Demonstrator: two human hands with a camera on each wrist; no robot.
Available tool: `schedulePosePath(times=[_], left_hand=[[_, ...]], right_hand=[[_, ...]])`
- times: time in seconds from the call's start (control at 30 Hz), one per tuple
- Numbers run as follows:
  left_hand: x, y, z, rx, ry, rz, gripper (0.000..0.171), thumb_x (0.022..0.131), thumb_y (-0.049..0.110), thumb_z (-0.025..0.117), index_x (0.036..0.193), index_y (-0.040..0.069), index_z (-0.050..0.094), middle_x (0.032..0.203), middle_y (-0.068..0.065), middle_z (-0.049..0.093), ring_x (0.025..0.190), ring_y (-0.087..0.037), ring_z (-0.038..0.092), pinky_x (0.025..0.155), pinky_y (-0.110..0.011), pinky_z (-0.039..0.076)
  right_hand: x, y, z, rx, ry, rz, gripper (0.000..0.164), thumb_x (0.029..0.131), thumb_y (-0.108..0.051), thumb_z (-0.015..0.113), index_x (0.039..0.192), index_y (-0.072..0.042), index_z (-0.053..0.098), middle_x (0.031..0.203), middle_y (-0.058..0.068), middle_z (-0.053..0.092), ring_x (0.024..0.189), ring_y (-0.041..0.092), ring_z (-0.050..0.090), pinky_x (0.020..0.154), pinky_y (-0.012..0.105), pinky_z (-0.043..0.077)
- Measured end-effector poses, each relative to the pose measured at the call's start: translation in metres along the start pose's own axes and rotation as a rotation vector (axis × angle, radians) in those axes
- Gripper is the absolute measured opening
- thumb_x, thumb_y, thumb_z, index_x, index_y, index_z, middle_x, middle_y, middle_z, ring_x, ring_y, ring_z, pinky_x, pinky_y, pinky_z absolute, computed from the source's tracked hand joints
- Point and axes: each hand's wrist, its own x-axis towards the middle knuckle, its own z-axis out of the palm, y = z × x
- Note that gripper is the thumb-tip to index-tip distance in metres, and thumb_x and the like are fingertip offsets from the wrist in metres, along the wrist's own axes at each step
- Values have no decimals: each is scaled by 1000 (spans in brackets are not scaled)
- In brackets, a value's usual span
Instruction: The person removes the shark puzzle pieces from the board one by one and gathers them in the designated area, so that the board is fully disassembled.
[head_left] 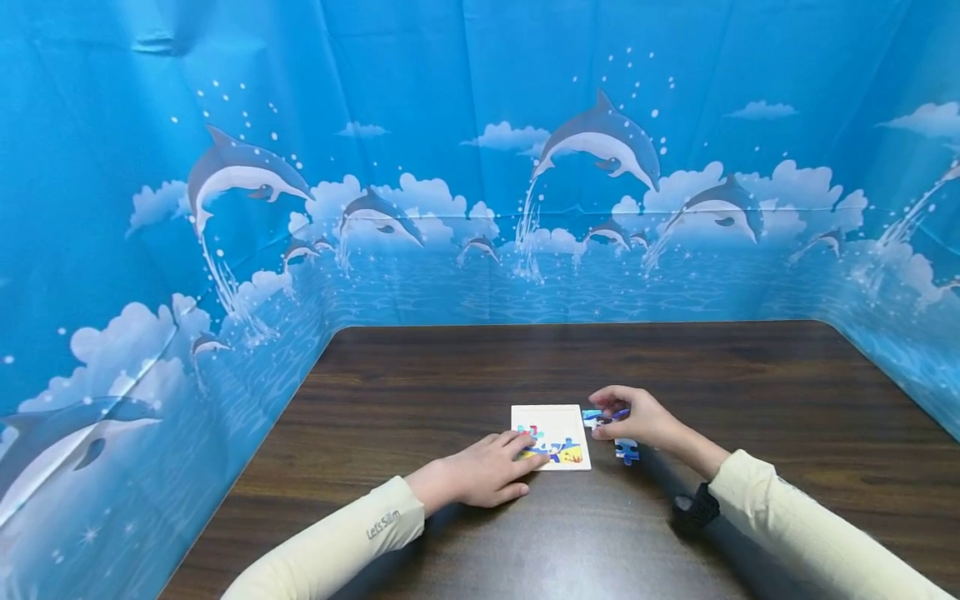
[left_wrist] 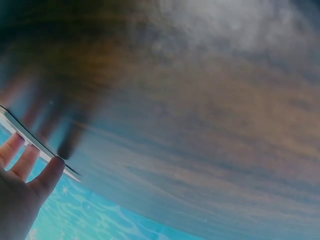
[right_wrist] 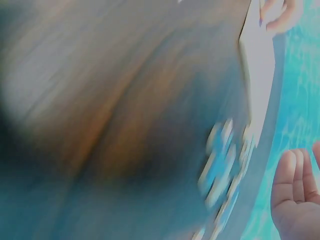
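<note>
your left hand [head_left: 487, 473], fingers straight and parted, rests on the puzzle board [head_left: 546, 416]; to the right, a dark blue piece [head_left: 619, 414] shows between thumb and fingers of your right hand [head_left: 647, 418], whether pinched cannot be told; another piece [head_left: 627, 452] lies just nearer you.

Booth: dolphin-print curtain [head_left: 450, 75] around table [head_left: 420, 375]

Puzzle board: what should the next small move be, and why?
Probably bring one loose piece onto the puzzle board with the right hand: the board's far part is bare, the right hand is at the loose pieces beside it, and the left hand rests on the board, perhaps steadying it. Whether the right hand grips a piece is unclear.
</note>
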Motion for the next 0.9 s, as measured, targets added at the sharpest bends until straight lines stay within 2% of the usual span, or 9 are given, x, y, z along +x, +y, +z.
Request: schedulePosePath(times=[0.17, 0.3, 0.43, 0.6, 0.9], left_hand=[[-1, 1, 2, 19, 39, 1, 52, 99, 41, 39, 147, 24, 30, 146, -8, 35, 134, -25, 35, 106, -39, 38], [0, 0, 1, 38, 66, 5, 52, 98, 40, 42, 146, 23, 32, 144, -8, 38, 133, -25, 37, 105, -38, 39], [-1, 1, 2, 32, 61, 6, 53, 98, 41, 42, 147, 22, 31, 144, -8, 37, 133, -25, 37, 105, -38, 39], [-4, 1, 1, 6, 34, -1, 54, 98, 42, 42, 147, 22, 30, 147, -8, 34, 135, -24, 35, 107, -38, 37], [-15, 2, -1, 18, 40, 7, 53, 98, 43, 42, 145, 19, 34, 144, -8, 37, 131, -22, 40, 106, -37, 38]], right_hand=[[18, -12, 21, 51, -49, -18, 48, 75, -6, 76, 117, 8, 57, 108, 24, 59, 92, 27, 58, 75, 29, 52], [30, -14, 34, 30, -114, -23, 47, 74, -3, 75, 116, 8, 57, 109, 23, 60, 93, 27, 60, 78, 34, 52], [36, -13, 44, 4, -154, -28, 46, 73, -2, 76, 114, 8, 58, 107, 22, 60, 93, 26, 60, 81, 35, 51], [40, -14, 49, -46, -160, -21, 47, 70, -3, 78, 112, 6, 60, 104, 18, 61, 92, 23, 58, 83, 35, 50], [47, -19, 54, -129, -144, 22, 45, 69, -7, 80, 110, 2, 63, 103, 13, 62, 91, 20, 58, 82, 36, 50]])
